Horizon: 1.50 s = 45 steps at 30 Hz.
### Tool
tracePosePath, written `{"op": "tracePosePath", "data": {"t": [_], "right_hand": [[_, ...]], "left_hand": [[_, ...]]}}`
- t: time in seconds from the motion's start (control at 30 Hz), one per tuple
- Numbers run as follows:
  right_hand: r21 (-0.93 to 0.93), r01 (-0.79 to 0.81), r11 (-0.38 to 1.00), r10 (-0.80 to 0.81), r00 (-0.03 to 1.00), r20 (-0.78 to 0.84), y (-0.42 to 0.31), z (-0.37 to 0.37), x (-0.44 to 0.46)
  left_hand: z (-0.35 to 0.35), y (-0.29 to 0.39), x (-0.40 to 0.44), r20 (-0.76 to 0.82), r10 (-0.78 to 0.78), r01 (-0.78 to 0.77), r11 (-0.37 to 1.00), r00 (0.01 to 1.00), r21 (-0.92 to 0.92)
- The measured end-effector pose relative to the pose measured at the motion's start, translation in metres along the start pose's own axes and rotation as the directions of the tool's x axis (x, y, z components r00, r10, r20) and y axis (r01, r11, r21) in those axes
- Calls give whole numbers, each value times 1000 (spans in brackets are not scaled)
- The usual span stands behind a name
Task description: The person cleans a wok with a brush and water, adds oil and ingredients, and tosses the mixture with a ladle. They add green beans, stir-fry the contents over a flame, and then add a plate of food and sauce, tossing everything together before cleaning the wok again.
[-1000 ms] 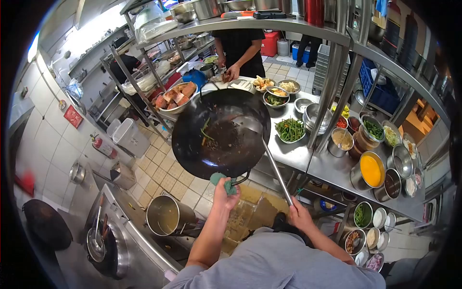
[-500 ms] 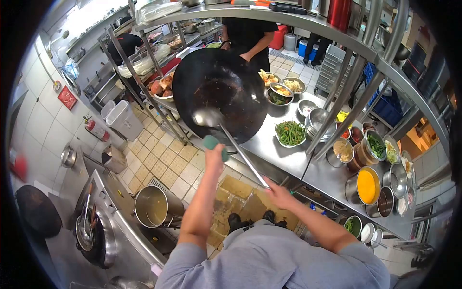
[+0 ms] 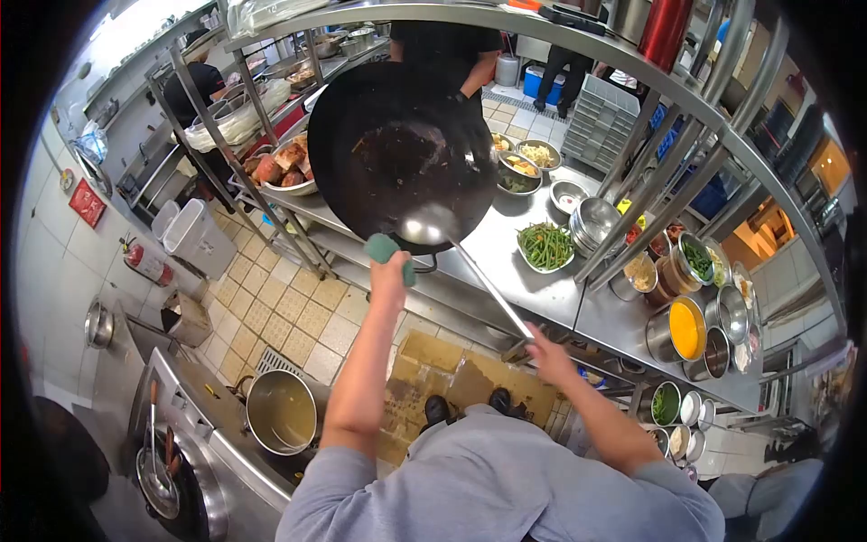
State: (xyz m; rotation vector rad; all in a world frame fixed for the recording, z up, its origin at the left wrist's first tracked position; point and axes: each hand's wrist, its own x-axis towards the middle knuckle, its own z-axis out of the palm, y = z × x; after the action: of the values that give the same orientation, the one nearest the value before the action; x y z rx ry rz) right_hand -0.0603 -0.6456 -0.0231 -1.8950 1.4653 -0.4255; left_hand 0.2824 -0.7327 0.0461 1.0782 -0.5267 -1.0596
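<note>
A large black wok point(image 3: 397, 158) is tilted over the steel counter, its dark inside facing me with some residue in it. My left hand point(image 3: 390, 276) is closed on a green cloth point(image 3: 386, 247) at the wok's near edge, left of its loop handle. My right hand point(image 3: 553, 358) is wrapped round the end of a long metal ladle point(image 3: 492, 287), whose bowl rests low inside the wok or just in front of it; contact is unclear. A plate of green beans point(image 3: 545, 246) sits on the counter to the right of the wok.
Bowls of food and a pot of yellow liquid point(image 3: 686, 330) stand on the counter point(image 3: 578, 294). A steel shelf point(image 3: 506, 20) crosses above. Behind the wok is a person in black point(image 3: 442, 45). A stockpot point(image 3: 282, 412) is at lower left, near a stove with another wok.
The wok has swung away from me and tilted up more, and the green bits in it are gone from view. Both hands moved with it. The ladle bowl shifted to the wok's lower part.
</note>
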Motion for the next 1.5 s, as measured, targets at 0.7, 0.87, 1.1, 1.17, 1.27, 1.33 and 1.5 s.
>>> {"op": "tracePosePath", "data": {"t": [0.7,0.87,1.1,1.17,1.27,1.33,1.5], "right_hand": [[-330,-146,933,115,987,-111,14,-39,-29],[-542,-103,834,-50,964,-260,47,-207,-22],[-353,-282,892,149,921,-359,5,-116,21],[-373,-314,873,164,910,-382,28,-71,2],[-385,-331,861,135,880,-455,51,-66,-39],[-441,-407,800,208,877,-432,51,-93,-77],[-373,-420,827,227,857,-462,28,-163,-113]], "left_hand": [[-5,-8,-6,105,-253,265,957,962,-117],[-18,24,-20,92,-323,330,942,942,-63],[80,-40,-34,56,-190,198,944,980,-262],[104,-63,-23,54,-151,160,955,987,-248],[137,-74,-23,-64,29,-43,971,998,-234],[148,-77,-21,-107,106,-122,981,989,-152],[127,-93,19,-180,273,-285,958,945,-40]]}}
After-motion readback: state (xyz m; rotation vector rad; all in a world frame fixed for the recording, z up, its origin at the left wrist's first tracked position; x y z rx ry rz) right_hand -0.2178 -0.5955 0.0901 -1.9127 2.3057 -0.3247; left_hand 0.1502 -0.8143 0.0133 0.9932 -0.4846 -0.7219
